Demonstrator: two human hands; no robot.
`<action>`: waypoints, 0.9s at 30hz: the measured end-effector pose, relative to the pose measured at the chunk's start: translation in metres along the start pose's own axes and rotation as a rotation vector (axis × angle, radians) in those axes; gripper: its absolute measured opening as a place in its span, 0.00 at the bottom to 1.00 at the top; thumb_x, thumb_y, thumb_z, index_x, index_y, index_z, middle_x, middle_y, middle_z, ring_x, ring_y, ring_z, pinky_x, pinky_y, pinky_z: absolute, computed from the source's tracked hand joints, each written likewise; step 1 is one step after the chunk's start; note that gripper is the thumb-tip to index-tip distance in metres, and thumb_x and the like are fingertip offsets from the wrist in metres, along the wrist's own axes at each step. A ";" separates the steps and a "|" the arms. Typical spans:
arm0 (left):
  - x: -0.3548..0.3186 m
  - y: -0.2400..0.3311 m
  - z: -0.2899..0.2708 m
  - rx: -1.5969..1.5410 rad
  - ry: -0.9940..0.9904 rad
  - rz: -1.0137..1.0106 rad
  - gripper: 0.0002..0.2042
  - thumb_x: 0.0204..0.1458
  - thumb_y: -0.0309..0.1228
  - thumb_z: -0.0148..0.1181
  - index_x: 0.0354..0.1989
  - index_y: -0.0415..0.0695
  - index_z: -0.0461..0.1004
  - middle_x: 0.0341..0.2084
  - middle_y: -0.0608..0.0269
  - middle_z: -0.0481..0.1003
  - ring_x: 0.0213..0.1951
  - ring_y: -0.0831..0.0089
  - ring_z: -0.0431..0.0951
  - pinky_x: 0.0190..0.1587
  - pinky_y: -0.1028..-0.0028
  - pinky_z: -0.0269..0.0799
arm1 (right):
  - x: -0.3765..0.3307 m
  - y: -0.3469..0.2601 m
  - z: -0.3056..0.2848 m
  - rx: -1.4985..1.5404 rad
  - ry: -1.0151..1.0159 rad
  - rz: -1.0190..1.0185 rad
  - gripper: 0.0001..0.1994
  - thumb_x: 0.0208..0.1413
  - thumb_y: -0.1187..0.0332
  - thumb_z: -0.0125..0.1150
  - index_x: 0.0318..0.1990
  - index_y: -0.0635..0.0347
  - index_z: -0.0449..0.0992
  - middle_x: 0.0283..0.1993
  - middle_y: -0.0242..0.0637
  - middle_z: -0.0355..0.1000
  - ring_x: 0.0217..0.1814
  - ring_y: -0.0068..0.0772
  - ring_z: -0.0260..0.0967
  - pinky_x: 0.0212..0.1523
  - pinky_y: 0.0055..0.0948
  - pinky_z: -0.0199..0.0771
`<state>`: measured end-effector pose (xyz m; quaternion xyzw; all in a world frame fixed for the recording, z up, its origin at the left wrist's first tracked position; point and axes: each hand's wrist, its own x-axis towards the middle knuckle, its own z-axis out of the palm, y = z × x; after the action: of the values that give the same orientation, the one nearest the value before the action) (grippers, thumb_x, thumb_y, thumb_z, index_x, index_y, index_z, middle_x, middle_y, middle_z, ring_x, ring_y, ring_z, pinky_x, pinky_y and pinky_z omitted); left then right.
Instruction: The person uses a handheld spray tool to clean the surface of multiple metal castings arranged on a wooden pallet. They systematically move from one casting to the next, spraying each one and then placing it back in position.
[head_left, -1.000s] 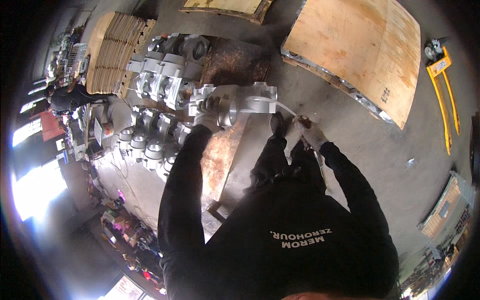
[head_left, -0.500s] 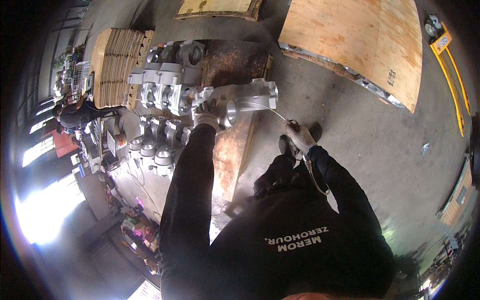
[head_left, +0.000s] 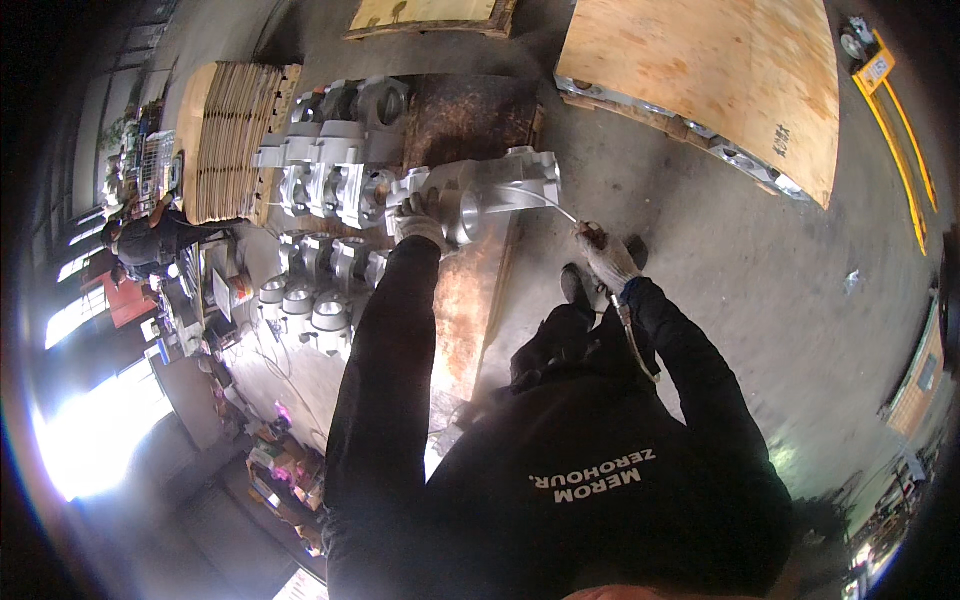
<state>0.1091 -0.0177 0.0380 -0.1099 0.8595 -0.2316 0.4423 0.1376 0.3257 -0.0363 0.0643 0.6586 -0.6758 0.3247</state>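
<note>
My gloved left hand (head_left: 418,222) rests on the near end of a large silver metal casting (head_left: 495,188) that lies on a rusty steel plate (head_left: 470,300). My gloved right hand (head_left: 605,258) is shut on a blow tool with a thin metal nozzle (head_left: 550,202). The nozzle's tip reaches the right side of the casting. A hose (head_left: 632,345) runs from the tool back along my right sleeve.
Several more silver castings (head_left: 325,185) stand in rows to the left, and further left is a stack of wooden boards (head_left: 225,140). A big plywood sheet (head_left: 700,90) lies at the upper right, a yellow pallet truck (head_left: 890,100) beyond it. Another person (head_left: 150,240) bends at far left.
The view has shifted a little and my feet have moved. My left hand stays on the casting and my right hand keeps the nozzle at it.
</note>
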 end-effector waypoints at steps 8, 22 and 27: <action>0.071 -0.008 0.117 0.359 0.971 -0.327 0.62 0.41 0.59 0.65 0.74 0.43 0.28 0.58 0.31 0.54 0.51 0.38 0.61 0.55 0.43 0.58 | 0.023 -0.002 0.009 -0.602 -0.028 -0.378 0.15 0.67 0.58 0.48 0.49 0.57 0.75 0.44 0.53 0.76 0.47 0.57 0.75 0.40 0.43 0.76; 0.064 -0.005 0.060 -0.187 0.015 -0.057 0.72 0.27 0.62 0.76 0.76 0.57 0.26 0.75 0.45 0.36 0.74 0.42 0.39 0.71 0.41 0.36 | -0.083 -0.079 0.023 -0.913 -0.028 -0.203 0.13 0.62 0.61 0.58 0.51 0.53 0.74 0.45 0.49 0.78 0.44 0.54 0.77 0.40 0.45 0.77; 0.071 -0.007 0.056 -0.126 0.163 -0.023 0.55 0.43 0.57 0.65 0.76 0.62 0.35 0.73 0.45 0.42 0.71 0.39 0.45 0.69 0.40 0.38 | -0.061 -0.054 0.025 -0.768 -0.034 -0.489 0.10 0.62 0.63 0.56 0.47 0.55 0.74 0.43 0.49 0.77 0.44 0.55 0.76 0.42 0.44 0.76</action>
<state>0.1129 -0.0684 -0.0372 -0.1283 0.9041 -0.1901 0.3606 0.1656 0.3195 0.0442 -0.2291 0.8520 -0.4403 0.1668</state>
